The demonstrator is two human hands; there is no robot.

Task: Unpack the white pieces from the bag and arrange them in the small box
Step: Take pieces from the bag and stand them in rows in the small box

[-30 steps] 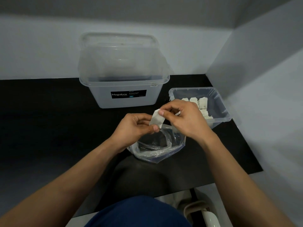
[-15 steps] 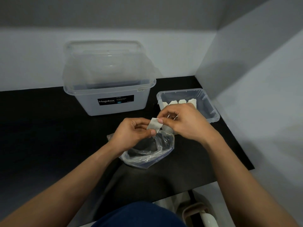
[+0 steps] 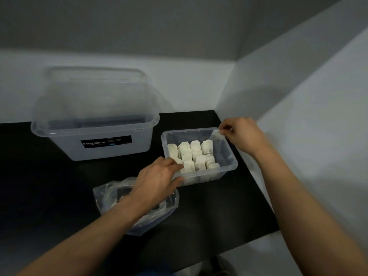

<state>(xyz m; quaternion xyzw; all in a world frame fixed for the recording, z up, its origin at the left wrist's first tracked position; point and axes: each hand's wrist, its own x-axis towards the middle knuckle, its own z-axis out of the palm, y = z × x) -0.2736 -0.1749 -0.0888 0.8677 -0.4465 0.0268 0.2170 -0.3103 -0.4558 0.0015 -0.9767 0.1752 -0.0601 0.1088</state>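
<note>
The small clear box (image 3: 229, 156) stands on the black table with several white pieces (image 3: 194, 155) upright in rows inside it. My right hand (image 3: 242, 134) pinches one white piece (image 3: 217, 136) over the box's far right corner. My left hand (image 3: 159, 177) grips the near left corner of the box, fingers over the rim and thumb against the front wall. The clear plastic bag (image 3: 111, 194) lies crumpled on the table under my left forearm; its contents are hard to make out.
A large clear tub (image 3: 95, 134) with a black label stands at the back left. White walls close in behind and on the right. The black table (image 3: 219, 212) ends at a front edge just before my body.
My right hand carried the white piece from above the bag to the box's far right corner. My left hand let go of the piece and took hold of the box. The view shifted right.
</note>
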